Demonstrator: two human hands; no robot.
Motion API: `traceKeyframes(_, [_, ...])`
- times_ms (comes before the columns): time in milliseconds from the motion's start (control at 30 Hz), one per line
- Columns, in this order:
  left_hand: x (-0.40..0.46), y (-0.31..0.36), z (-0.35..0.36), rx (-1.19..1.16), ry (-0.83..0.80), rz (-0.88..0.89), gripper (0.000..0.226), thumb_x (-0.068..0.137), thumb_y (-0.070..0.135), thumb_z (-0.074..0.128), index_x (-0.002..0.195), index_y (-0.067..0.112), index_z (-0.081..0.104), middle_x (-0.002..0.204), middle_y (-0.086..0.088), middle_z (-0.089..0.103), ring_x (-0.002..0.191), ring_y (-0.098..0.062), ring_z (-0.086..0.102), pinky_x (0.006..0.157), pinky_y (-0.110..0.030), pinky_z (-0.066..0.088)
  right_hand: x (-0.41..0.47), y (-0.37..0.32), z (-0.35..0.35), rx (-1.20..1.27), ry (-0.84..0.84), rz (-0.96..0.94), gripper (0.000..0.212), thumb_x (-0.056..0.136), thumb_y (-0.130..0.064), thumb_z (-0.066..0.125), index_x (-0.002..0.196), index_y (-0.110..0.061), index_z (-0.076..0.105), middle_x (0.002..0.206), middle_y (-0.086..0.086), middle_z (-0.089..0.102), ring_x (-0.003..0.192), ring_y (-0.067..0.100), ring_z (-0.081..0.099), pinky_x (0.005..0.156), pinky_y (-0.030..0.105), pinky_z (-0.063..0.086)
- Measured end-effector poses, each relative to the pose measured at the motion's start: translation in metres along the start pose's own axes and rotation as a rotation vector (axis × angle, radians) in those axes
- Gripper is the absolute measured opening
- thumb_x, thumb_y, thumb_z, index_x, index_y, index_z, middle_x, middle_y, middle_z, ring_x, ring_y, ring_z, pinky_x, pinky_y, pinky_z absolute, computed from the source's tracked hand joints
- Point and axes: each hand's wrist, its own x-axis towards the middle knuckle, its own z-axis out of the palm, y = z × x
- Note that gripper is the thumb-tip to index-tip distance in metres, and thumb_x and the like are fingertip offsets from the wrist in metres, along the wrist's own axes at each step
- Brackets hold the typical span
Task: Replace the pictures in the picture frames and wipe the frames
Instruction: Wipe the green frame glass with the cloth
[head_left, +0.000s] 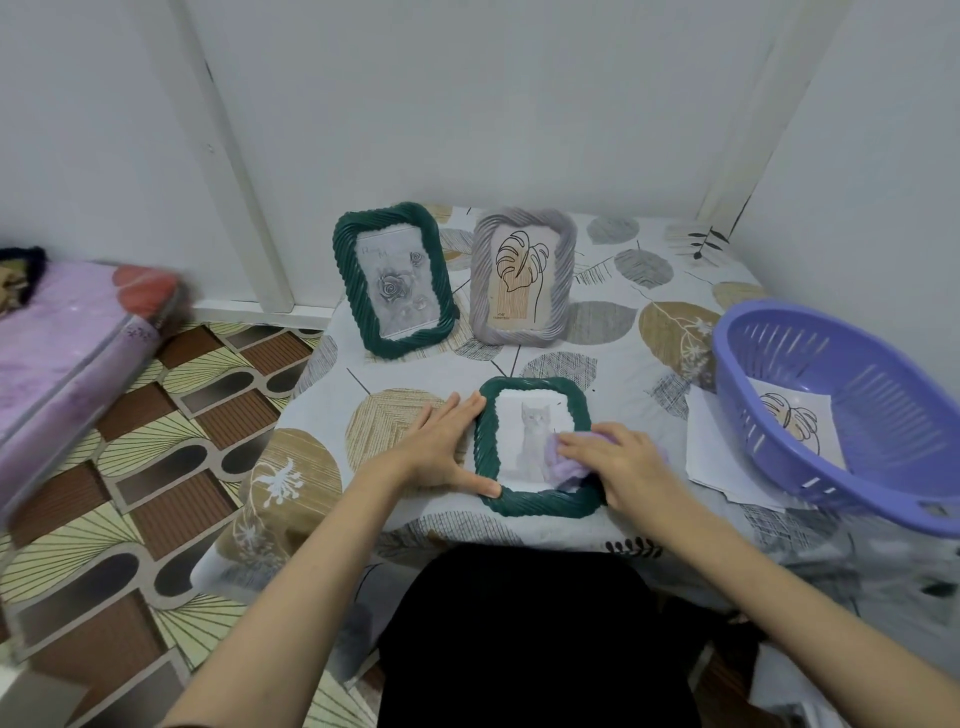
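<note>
A dark green frame (537, 501) with a cat picture lies flat near the table's front edge. My left hand (441, 447) presses flat against its left side, thumb on the lower left corner. My right hand (618, 460) holds a lilac cloth (566, 465) against the glass at the frame's lower right. Behind, a second green frame (345, 275) with a rose picture stands upright. A grey frame (483, 280) with a leaf drawing stands to its right.
A purple plastic basket (779, 332) holding a leaf print sits tilted at the right, on loose white sheets (711, 447). The table carries a leaf-patterned cloth (613, 317). A pink mattress (62, 332) lies on the patterned floor at the left. White walls stand close behind.
</note>
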Motion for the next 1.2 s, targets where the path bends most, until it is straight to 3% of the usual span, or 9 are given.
traceKeyframes(100, [0.0, 0.003, -0.001, 0.001, 0.007, 0.003, 0.114, 0.066, 0.052, 0.074, 0.148, 0.028, -0.002, 0.155, 0.012, -0.009, 0.125, 0.007, -0.02, 0.112, -0.03, -0.017, 0.014, -0.021, 0.009, -0.028, 0.037, 0.037, 0.046, 0.054, -0.003, 0.059, 0.094, -0.022, 0.073, 0.103, -0.004, 0.072, 0.078, 0.03, 0.066, 0.063, 0.035, 0.052])
traceKeyframes(267, [0.0, 0.003, -0.004, -0.021, -0.03, -0.023, 0.116, 0.065, 0.052, 0.074, 0.148, 0.028, -0.003, 0.152, 0.016, -0.008, 0.13, 0.004, -0.02, 0.112, -0.031, -0.017, -0.021, -0.013, -0.006, -0.039, 0.064, -0.116, 0.048, 0.06, -0.009, 0.044, 0.098, -0.025, 0.068, 0.104, -0.009, 0.07, 0.086, 0.021, 0.063, 0.072, 0.031, 0.052])
traceKeyframes(400, [0.01, 0.015, -0.003, -0.013, -0.035, -0.065, 0.123, 0.065, 0.055, 0.073, 0.148, 0.017, -0.01, 0.157, 0.001, -0.016, 0.143, -0.013, -0.017, 0.117, -0.041, -0.013, -0.005, -0.007, -0.004, -0.038, 0.044, 0.063, 0.053, 0.05, 0.0, 0.058, 0.098, -0.021, 0.07, 0.105, -0.004, 0.071, 0.08, 0.029, 0.066, 0.067, 0.035, 0.052])
traceKeyframes(500, [0.006, 0.025, 0.014, 0.014, 0.029, -0.028, 0.131, 0.061, 0.061, 0.072, 0.146, 0.013, -0.016, 0.156, -0.001, -0.018, 0.143, -0.012, -0.017, 0.117, -0.039, -0.012, -0.005, -0.023, 0.007, -0.063, 0.065, 0.058, 0.054, 0.05, -0.001, 0.059, 0.1, -0.02, 0.07, 0.109, -0.005, 0.07, 0.089, 0.027, 0.062, 0.068, 0.034, 0.052])
traceKeyframes(667, [0.001, 0.018, 0.03, 0.058, 0.18, -0.013, 0.131, 0.058, 0.067, 0.07, 0.147, 0.01, -0.007, 0.157, 0.0, -0.013, 0.144, -0.008, -0.011, 0.119, -0.033, -0.008, -0.033, -0.018, 0.003, -0.035, 0.053, 0.04, 0.062, 0.053, -0.003, 0.056, 0.111, -0.025, 0.055, 0.115, -0.005, 0.067, 0.102, 0.019, 0.045, 0.08, 0.026, 0.031])
traceKeyframes(867, [-0.004, 0.017, 0.042, 0.229, 0.31, 0.011, 0.128, 0.045, 0.087, 0.03, 0.149, 0.018, 0.001, 0.157, 0.008, -0.001, 0.145, -0.009, -0.003, 0.117, -0.037, -0.008, 0.016, -0.019, 0.014, -0.036, 0.05, 0.246, 0.061, 0.049, 0.013, 0.07, 0.104, -0.014, 0.067, 0.107, -0.001, 0.071, 0.089, 0.032, 0.063, 0.076, 0.038, 0.048])
traceKeyframes(967, [-0.003, 0.019, 0.043, 0.255, 0.326, -0.007, 0.125, 0.045, 0.087, 0.026, 0.149, 0.019, 0.005, 0.157, 0.01, -0.001, 0.145, -0.007, -0.005, 0.118, -0.04, -0.009, 0.012, -0.03, 0.02, -0.018, 0.06, 0.148, 0.052, 0.054, 0.005, 0.062, 0.1, -0.017, 0.069, 0.108, -0.003, 0.07, 0.097, 0.025, 0.054, 0.082, 0.03, 0.033])
traceKeyframes(1067, [0.0, 0.02, 0.043, 0.231, 0.338, -0.017, 0.125, 0.045, 0.085, 0.031, 0.148, 0.018, 0.009, 0.157, 0.01, 0.003, 0.144, -0.005, -0.005, 0.118, -0.041, -0.01, -0.014, -0.032, 0.012, -0.085, 0.039, 0.092, 0.05, 0.059, -0.002, 0.044, 0.099, -0.016, 0.069, 0.109, -0.004, 0.069, 0.097, 0.022, 0.05, 0.078, 0.03, 0.031])
traceKeyframes(1200, [-0.002, 0.021, 0.045, 0.197, 0.33, -0.017, 0.126, 0.044, 0.085, 0.034, 0.148, 0.018, 0.01, 0.157, 0.01, 0.005, 0.144, -0.006, -0.004, 0.117, -0.041, -0.01, 0.01, -0.03, 0.006, -0.157, 0.012, 0.313, 0.051, 0.063, 0.0, 0.038, 0.103, -0.011, 0.068, 0.107, 0.001, 0.07, 0.097, 0.029, 0.057, 0.083, 0.04, 0.034])
